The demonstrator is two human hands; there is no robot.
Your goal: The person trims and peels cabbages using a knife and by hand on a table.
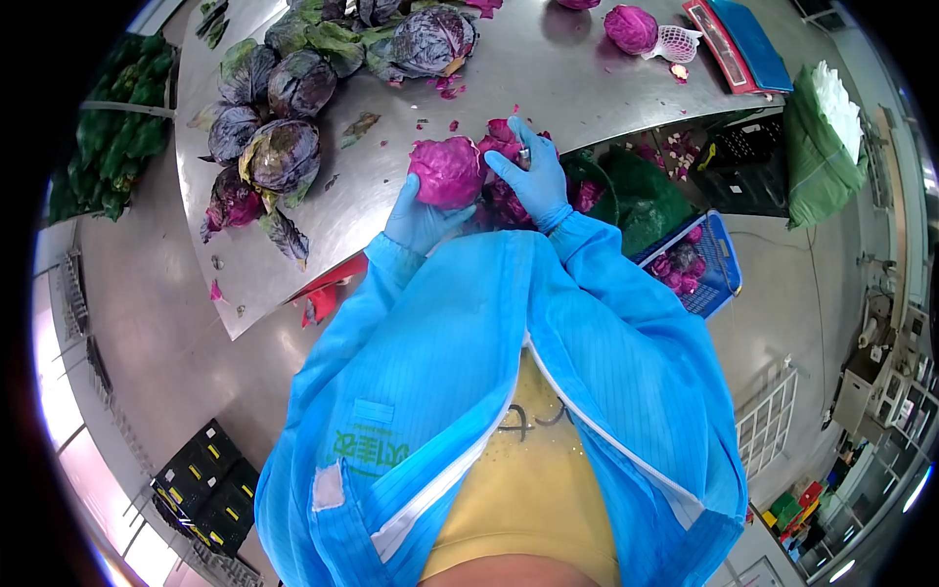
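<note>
A bright purple cabbage (pixel 447 173) rests in my left hand (pixel 419 217), whose gloved fingers wrap its left and lower sides. Just right of it, my right hand (pixel 533 176), also in a blue glove, has its thumb and fingers bent around a small metallic item, too little of which shows to name. Loose purple leaves (pixel 499 142) lie behind and beside the right hand. Below the hands, more purple leaves show beyond the table's edge.
On the metal table (pixel 381 147), several dark cabbages (pixel 282 157) are heaped at left. A peeled cabbage (pixel 631 29), a white foam net (pixel 677 44) and a blue folder (pixel 748 44) lie at back right. A blue crate (pixel 722 264) stands right of my body.
</note>
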